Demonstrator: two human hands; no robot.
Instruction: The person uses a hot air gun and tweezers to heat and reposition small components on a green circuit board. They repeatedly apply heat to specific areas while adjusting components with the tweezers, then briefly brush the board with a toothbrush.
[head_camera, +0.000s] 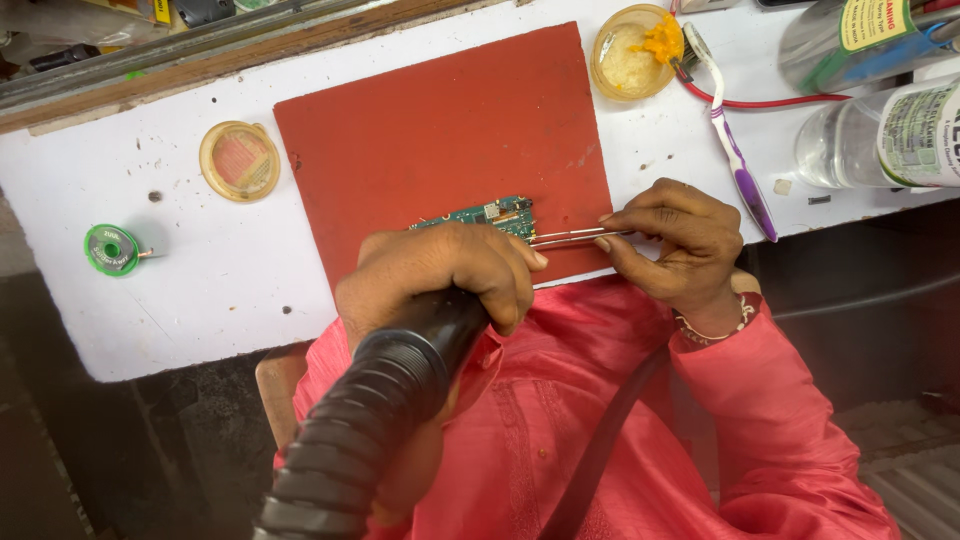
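Working mid-job: left hand grips black hot-air handle over circuit board on red mat; right hand pinches tweezers at board's edge; rework apparently unfinished.

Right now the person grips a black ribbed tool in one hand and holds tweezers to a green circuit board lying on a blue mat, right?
Not quite: in the head view the mat is red, not blue. The rest holds: left hand, black tool, right hand, tweezers, circuit board.

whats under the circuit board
The green circuit board lies on a red mat on the white table. The left hand covers its near edge, so that part is hidden.
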